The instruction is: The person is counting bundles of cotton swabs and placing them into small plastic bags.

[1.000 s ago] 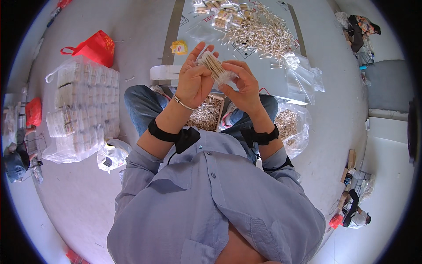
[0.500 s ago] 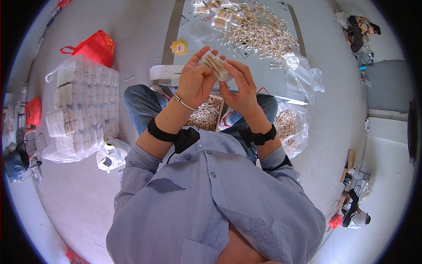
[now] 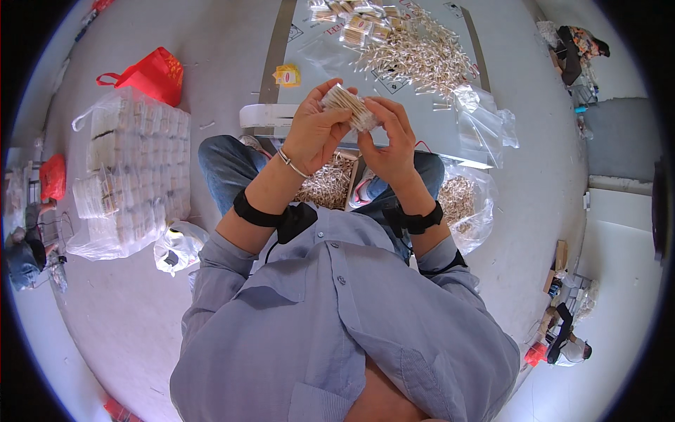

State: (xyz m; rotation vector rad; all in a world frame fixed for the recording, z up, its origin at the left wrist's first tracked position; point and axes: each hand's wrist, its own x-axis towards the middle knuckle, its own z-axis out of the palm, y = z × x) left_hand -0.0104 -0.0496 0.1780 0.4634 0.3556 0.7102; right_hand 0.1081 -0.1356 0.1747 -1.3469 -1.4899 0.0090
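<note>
Between my two hands, above the near edge of the table, is a bundle of cotton swabs (image 3: 346,105) with pale wooden sticks and white tips. My left hand (image 3: 315,128) grips its left side, thumb lying across the sticks. My right hand (image 3: 391,137) closes on the white-tipped right end with thumb and fingers. Whether a clear bag wraps the bundle is hard to tell. Beyond the hands, a heap of loose cotton swabs (image 3: 422,60) covers the table's far right, with packed bundles (image 3: 356,29) beside it. Below my hands, a box of cotton swabs (image 3: 329,179) stands between my legs.
Yellow cards (image 3: 287,75) and a white strip roll (image 3: 264,115) lie at the table's left edge. Clear plastic bags (image 3: 480,126) hang over its right corner. A large bag of packs (image 3: 133,176) and a red bag (image 3: 156,77) stand left. Other people sit at the far sides.
Both hands have shifted slightly right and down with the cotton swab bundle. My left fingers have drawn in a little around it.
</note>
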